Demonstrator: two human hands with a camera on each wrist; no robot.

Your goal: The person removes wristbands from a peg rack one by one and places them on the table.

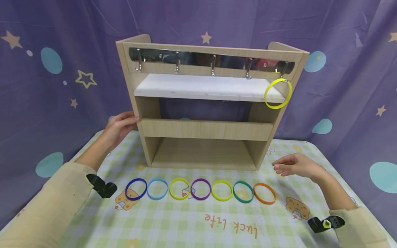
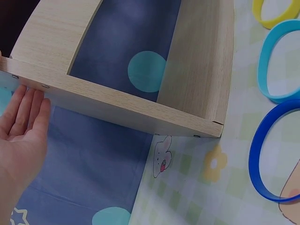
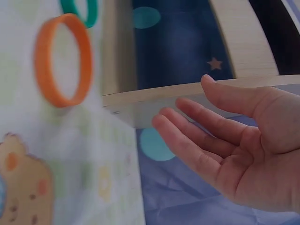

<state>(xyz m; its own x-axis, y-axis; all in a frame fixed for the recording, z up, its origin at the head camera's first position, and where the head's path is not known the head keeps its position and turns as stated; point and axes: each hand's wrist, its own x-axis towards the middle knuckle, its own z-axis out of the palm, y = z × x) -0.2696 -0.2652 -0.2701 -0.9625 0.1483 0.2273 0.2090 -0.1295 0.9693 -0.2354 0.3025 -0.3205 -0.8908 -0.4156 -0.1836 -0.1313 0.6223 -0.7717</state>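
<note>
A light wooden shelf rack [image 1: 206, 130] stands on the table with a metal hook strip [image 1: 195, 59] along its top. One yellow wristband [image 1: 267, 98] hangs from the rightmost hook. My left hand [image 1: 120, 128] rests its fingers against the rack's left side panel; in the left wrist view those fingers [image 2: 33, 110] lie straight on the panel. My right hand [image 1: 296, 165] hovers beside the rack's lower right, fingers loosely bent and nothing in them. Closest to it on the table lies an orange wristband [image 1: 264, 202], also seen in the right wrist view.
Left of the orange band, in a row before the rack, lie green [image 1: 243, 201], yellow-green [image 1: 222, 199], purple [image 1: 201, 198], yellow [image 1: 179, 198], light blue [image 1: 157, 198] and dark blue [image 1: 135, 198] bands. A checked cloth [image 1: 173, 227] covers the table; a purple curtain [image 1: 77, 31] hangs behind.
</note>
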